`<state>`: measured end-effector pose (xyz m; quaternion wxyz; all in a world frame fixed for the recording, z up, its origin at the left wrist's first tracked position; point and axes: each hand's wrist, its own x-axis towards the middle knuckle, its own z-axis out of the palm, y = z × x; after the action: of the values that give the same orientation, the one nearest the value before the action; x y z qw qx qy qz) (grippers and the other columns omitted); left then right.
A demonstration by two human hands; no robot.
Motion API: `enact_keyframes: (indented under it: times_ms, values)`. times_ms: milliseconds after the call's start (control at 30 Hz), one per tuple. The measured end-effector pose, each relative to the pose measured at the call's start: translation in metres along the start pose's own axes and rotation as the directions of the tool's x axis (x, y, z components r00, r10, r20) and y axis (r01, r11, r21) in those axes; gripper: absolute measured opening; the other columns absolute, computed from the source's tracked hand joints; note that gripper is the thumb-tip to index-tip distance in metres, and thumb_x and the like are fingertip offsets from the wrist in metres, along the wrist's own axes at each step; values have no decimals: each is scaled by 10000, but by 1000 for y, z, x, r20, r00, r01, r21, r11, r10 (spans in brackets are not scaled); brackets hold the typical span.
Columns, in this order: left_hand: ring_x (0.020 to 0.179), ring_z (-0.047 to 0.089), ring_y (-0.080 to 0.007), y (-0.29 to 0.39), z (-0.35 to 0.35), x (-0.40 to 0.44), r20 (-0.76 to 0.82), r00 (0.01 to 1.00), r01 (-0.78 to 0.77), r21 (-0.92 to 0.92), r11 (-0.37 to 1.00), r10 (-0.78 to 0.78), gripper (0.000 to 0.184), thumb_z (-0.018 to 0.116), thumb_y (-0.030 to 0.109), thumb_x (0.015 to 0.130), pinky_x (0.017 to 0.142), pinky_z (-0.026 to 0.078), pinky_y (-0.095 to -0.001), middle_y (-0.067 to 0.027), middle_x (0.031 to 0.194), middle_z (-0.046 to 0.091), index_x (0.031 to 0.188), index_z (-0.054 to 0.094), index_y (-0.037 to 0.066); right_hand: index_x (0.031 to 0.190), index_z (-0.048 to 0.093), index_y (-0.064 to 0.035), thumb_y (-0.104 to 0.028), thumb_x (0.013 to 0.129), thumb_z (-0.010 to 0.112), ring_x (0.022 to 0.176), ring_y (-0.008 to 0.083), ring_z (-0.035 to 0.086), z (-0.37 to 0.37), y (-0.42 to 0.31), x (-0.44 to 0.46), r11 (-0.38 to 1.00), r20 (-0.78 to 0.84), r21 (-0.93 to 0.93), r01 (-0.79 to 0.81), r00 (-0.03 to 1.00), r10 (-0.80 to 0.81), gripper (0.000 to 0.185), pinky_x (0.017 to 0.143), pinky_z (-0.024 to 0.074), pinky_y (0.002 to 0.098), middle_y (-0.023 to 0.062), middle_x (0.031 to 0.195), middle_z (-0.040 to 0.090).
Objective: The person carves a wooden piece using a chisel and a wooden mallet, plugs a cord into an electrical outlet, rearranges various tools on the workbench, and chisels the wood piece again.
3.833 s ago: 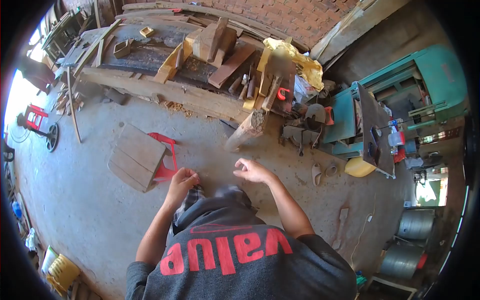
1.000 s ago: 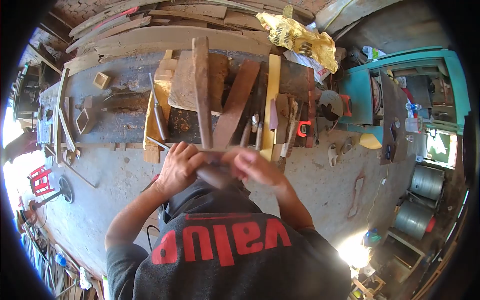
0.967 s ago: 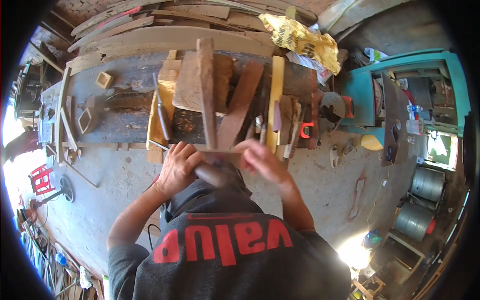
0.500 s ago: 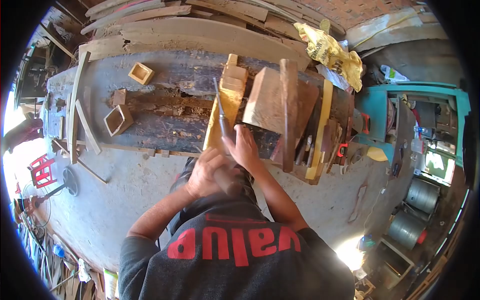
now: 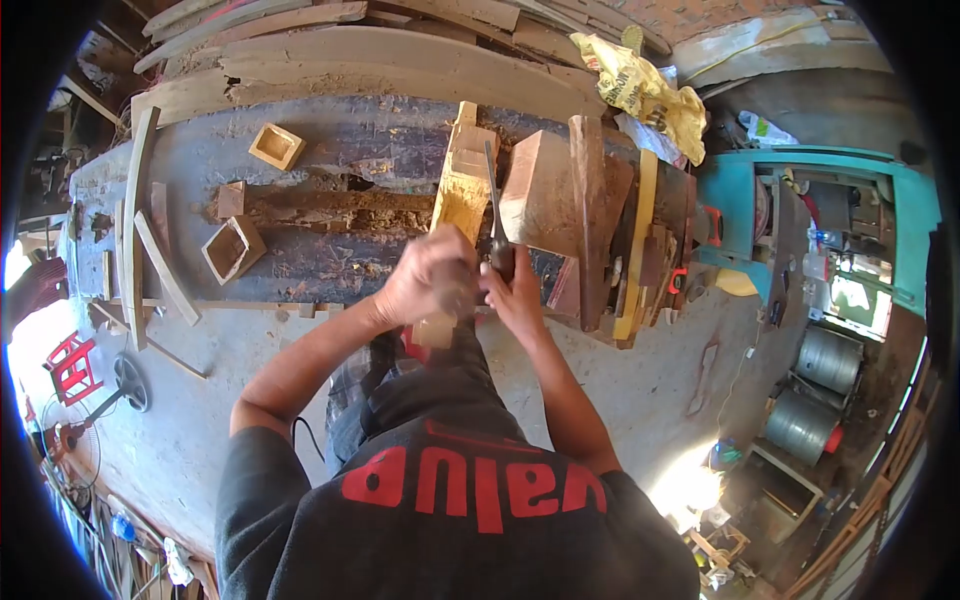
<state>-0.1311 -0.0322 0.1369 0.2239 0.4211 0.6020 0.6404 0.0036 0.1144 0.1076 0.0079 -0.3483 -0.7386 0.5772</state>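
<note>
My left hand (image 5: 425,270) is closed around a brown, round-ended wooden tool (image 5: 456,287), smeared by motion so that its kind is unclear. It is over the near part of a yellowish wooden piece (image 5: 462,195) that lies across the bench and sticks out past its front edge. Beside it, my right hand (image 5: 517,298) grips the dark handle of a chisel-like tool (image 5: 504,258). Its thin metal blade points away from me, along the right side of the yellowish piece. A large wooden block (image 5: 540,190) stands just right of the blade.
On the dark, worn bench (image 5: 340,130) lie two hollowed wooden boxes, one a small box (image 5: 276,147), the other a larger box (image 5: 233,250). Long strips (image 5: 135,230) lie at left. A wooden bar (image 5: 587,220) leans at right, near a yellow sack (image 5: 640,95). Boards are stacked behind.
My left hand with the wooden tool has moved forward over the yellowish piece. My right hand has shifted right with the chisel-like tool, whose blade now stands off the piece. The view has shifted slightly.
</note>
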Motion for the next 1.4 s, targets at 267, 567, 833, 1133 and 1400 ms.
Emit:
enact_keyframes:
  times_ms: [267, 567, 833, 1133, 1400]
  values:
    - [840, 593, -287, -11, 52, -28, 89, 986, -150, 144, 978, 138, 316, 826, 45, 692, 719, 489, -390, -91, 889, 578, 874, 569, 66, 1103, 493, -21, -209, 902, 681, 611, 186, 568, -53, 8, -63, 995, -143, -41, 96, 985, -101, 333, 570, 463, 344, 89, 723, 572]
    - [787, 617, -258, -21, 94, -26, -183, 981, -22, 257, 966, 71, 302, 794, -34, 696, 706, 496, -347, -83, 853, 608, 874, 573, 67, 1214, 473, -28, -225, 908, 635, 763, 349, 646, -211, 80, -17, 940, -503, -339, -41, 852, -145, 398, 669, 496, 449, 179, 873, 657]
    - [746, 590, -140, -25, 111, -26, -431, 885, 267, 167, 949, -173, 208, 758, 45, 787, 704, 485, -285, -59, 827, 639, 861, 564, 50, 1395, 317, -25, -100, 849, 631, 1062, 450, 500, -196, 170, 47, 785, -481, -584, -205, 867, -131, 635, 909, 431, 522, 275, 1159, 476]
    - [794, 534, -89, -31, 118, -22, -524, 829, 266, 66, 962, -194, 125, 663, 15, 871, 721, 457, -249, -26, 861, 595, 884, 547, 62, 1387, 399, -66, -181, 797, 723, 1057, 393, 462, -192, 176, 16, 740, -417, -665, -102, 873, -254, 682, 924, 416, 496, 212, 1128, 457]
    - [692, 507, -67, -36, 113, -14, -446, 882, 272, 216, 938, -153, 153, 716, 75, 837, 643, 437, -241, -2, 750, 590, 826, 565, 52, 1268, 495, -45, -144, 817, 697, 1022, 392, 488, -194, 184, -5, 780, -542, -616, -112, 778, -316, 504, 902, 418, 500, 196, 1078, 487]
